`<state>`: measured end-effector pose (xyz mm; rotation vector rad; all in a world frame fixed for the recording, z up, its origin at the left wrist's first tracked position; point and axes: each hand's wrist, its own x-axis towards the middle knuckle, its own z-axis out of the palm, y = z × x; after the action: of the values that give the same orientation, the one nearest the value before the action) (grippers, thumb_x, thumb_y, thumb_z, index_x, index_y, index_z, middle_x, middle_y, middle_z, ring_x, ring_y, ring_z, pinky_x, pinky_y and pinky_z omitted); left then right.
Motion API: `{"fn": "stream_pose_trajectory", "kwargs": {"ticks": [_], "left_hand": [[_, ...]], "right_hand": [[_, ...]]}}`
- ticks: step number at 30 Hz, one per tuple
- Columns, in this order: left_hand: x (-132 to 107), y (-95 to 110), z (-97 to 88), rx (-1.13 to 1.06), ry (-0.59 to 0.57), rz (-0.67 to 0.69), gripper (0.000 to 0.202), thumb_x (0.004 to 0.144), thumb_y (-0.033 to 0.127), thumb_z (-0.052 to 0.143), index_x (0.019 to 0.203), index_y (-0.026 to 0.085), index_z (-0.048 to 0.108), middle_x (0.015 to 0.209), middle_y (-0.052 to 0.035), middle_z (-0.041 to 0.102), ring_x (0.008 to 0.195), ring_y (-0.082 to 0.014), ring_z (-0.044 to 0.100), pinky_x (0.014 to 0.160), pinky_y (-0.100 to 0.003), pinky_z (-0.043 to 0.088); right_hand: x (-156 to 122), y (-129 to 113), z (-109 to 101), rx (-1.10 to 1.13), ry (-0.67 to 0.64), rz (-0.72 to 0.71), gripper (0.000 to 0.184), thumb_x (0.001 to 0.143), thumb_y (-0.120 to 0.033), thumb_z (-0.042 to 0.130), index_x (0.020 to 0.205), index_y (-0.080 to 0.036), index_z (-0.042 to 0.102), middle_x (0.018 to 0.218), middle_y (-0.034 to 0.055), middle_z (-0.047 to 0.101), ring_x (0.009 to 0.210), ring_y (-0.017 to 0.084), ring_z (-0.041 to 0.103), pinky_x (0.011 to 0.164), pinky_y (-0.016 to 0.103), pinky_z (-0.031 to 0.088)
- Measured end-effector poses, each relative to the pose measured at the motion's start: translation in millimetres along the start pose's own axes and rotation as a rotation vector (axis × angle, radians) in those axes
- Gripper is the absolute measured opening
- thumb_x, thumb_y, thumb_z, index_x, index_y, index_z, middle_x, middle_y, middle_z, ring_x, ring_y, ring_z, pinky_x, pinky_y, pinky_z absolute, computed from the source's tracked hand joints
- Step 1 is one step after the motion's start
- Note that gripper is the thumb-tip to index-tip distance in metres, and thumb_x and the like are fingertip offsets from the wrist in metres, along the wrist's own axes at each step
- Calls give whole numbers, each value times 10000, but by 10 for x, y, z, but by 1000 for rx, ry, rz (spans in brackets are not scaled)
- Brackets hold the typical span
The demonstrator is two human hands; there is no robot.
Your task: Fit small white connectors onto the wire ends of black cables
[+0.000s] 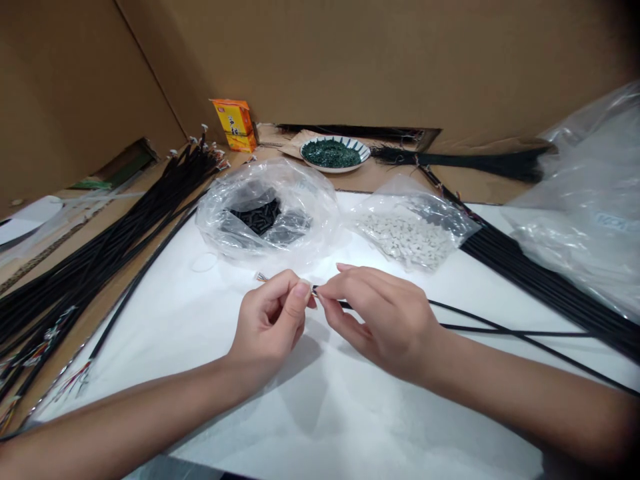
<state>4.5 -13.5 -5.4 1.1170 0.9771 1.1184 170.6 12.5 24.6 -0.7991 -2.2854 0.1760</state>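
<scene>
Black cable (346, 305) is at frame ctr, its end btwn the two hands; two dark lines run off right behind the R wrist, can't tell which is this one. L hand (273, 320) is pinched closed, thumb to forefinger, w/ thin wires (265, 279) in its grip; white connector (260, 276) pokes out just past it, so that bit looks done. R hand (380, 320) has thumb + forefinger closed on a small black bit (315, 290) at the cable end; sleeve or jacket, can't tell, so this one's prob. mid-step. Just above the hands: clear bag (320, 190) of short black pieces (257, 217), then to its right white parts (400, 233) in another bag, plenty of both. Left side of frame: cable bundle (125, 213), white connectors on its upper ends; coloured wires (75, 380) fan out lower left. Far right: second bundle (540, 287), end fittings unclear, so done vs. remaining can't be counted. Upper ctr: plate (336, 169) w/ dark green bits, yellow-orange box (234, 125) to its left.
</scene>
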Motion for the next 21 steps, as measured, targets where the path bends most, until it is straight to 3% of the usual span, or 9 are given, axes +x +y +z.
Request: {"fn": "stream_pose_trajectory", "kwargs": {"ticks": [8,21], "left_hand": [[-6,19,-1,29,-5,9,262,909,319,487,704,157,506,440,66,347,348,-27,332,345,-149,253],[5,66,24,172,1,48,288,912,292,478,662,150,487,453,60,328,353,-30,340,359,-178,232]], "right_hand": [[-4,-1,14,22,24,-33,64,803,-46,596,808,-94,554,703,46,647,651,119,559,881,346,539],[-15,-32,31,6,-25,10,51,827,-57,561,804,-103,562,677,53,641,634,127,570,925,354,521]]}}
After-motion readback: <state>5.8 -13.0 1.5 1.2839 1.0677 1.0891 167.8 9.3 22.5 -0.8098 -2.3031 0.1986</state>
